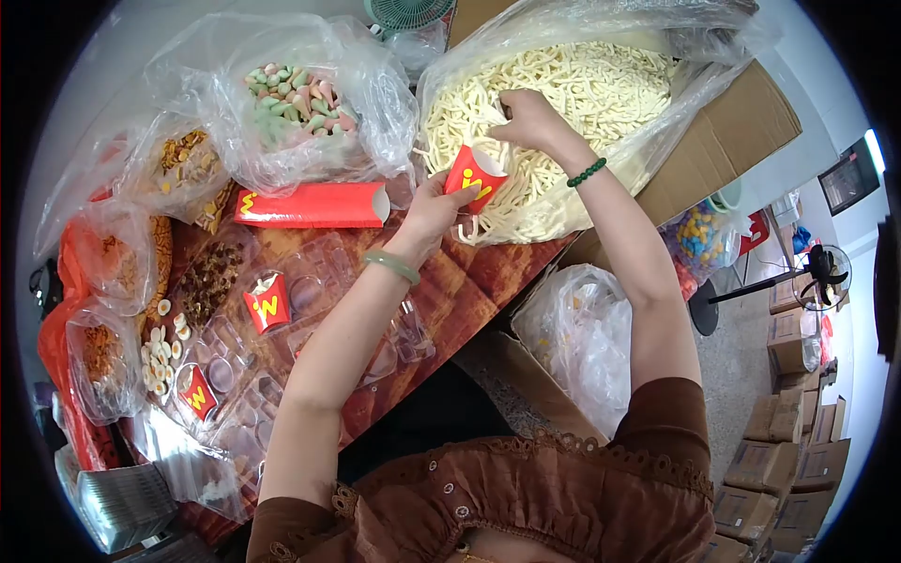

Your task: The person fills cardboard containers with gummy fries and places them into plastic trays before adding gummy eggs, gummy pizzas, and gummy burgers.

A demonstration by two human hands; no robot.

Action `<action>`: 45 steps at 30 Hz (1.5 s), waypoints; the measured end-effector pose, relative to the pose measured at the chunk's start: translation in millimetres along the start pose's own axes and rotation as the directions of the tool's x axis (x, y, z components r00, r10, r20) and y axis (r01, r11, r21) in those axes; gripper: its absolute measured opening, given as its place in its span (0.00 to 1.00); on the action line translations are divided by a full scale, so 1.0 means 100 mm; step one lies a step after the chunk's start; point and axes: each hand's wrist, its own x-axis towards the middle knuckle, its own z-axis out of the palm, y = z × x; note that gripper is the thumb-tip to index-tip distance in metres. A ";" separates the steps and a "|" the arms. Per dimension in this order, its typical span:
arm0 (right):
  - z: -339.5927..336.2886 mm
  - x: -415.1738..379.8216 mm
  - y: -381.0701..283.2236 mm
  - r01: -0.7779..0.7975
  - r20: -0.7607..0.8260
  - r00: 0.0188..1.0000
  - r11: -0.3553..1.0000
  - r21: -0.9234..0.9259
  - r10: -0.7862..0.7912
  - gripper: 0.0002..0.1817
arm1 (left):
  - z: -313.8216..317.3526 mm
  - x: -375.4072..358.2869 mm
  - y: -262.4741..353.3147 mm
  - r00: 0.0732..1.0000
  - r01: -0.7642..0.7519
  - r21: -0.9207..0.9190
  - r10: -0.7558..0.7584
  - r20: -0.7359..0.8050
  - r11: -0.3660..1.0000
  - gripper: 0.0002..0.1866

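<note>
My left hand [435, 214] grips a small red fries carton [476, 178] with a yellow mark, tilted at the near edge of a big heap of pale yellow fry-shaped strips [582, 94]. The heap lies in a clear plastic bag [699, 42]. Over the strips, my right hand [533, 122] has its fingers curled towards the thumb; whatever is between them is hidden. A long stack of nested red cartons [314, 205] lies left of my left hand. Two more small red cartons, one upper [267, 302] and one lower [197, 394], sit in clear plastic trays [305, 293].
Bags of pink and green drop-shaped pieces [296, 98] and brown-yellow pieces [183, 155] stand at the back left. Small white discs with yellow centres [161, 352] lie at left. A cardboard box with a plastic liner [582, 338] stands below the table's right edge. A fan [824, 277] is farther right.
</note>
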 end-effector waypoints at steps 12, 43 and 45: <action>0.07 -0.01 0.05 0.016 0.430 0.887 0.940 0.341 -0.171 0.16 | 0.04 0.15 -0.14 0.992 -0.095 -0.008 0.094 -0.087 0.995 0.19; 0.02 -0.20 -0.26 0.129 0.297 0.934 0.963 0.235 -0.197 0.08 | -0.09 0.24 -0.23 0.983 -0.140 -0.202 0.160 0.086 0.969 0.21; -0.10 -0.23 -0.31 -0.121 0.493 0.863 0.904 0.410 -0.108 0.09 | -0.09 0.20 -0.24 0.984 -0.138 -0.234 0.160 0.078 0.962 0.21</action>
